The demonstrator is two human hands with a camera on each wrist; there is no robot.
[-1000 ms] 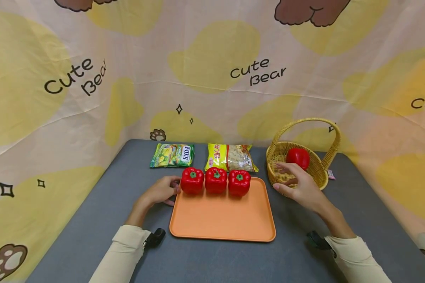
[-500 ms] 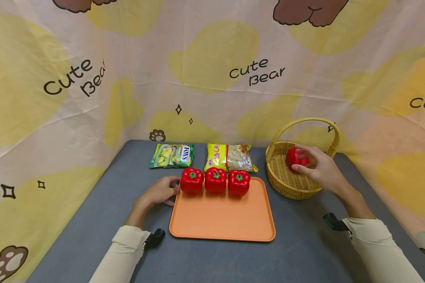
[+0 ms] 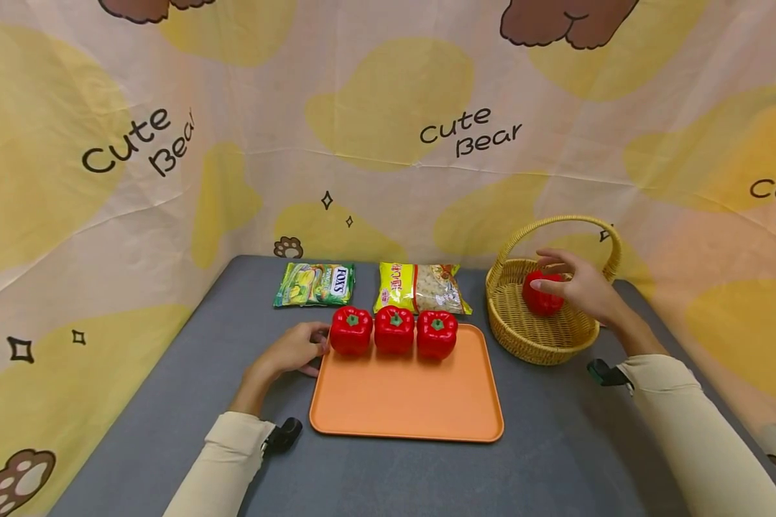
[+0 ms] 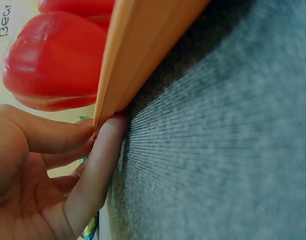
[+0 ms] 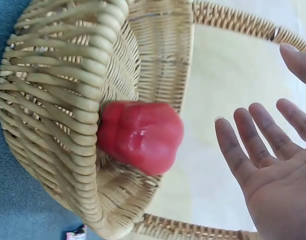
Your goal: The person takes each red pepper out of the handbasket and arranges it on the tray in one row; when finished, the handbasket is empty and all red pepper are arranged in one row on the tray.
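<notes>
An orange tray (image 3: 407,402) lies on the table, with three red bell peppers (image 3: 394,337) in a row along its far side. At the tray's left edge, my left hand (image 3: 292,350) pinches the rim; the left wrist view shows the thumb and a finger (image 4: 96,165) on either side of it. A fourth red bell pepper (image 5: 143,135) sits in a yellow wicker basket (image 3: 514,339) on the right. Over that basket, my right hand (image 3: 585,289) hovers with fingers extended. The right wrist view shows a gap between this hand (image 5: 280,185) and the pepper.
Behind the tray lie a green candy bag (image 3: 315,284) and a yellow pasta bag (image 3: 420,287). The basket's tall arched handle (image 3: 572,218) rises near my right hand. A small pink packet (image 5: 76,235) lies beside the basket. Patterned cloth surrounds the table.
My right hand has moved right from the basket's near left side to above the pepper, then slightly farther back and up. The left hand, tray and peppers have stayed put.
</notes>
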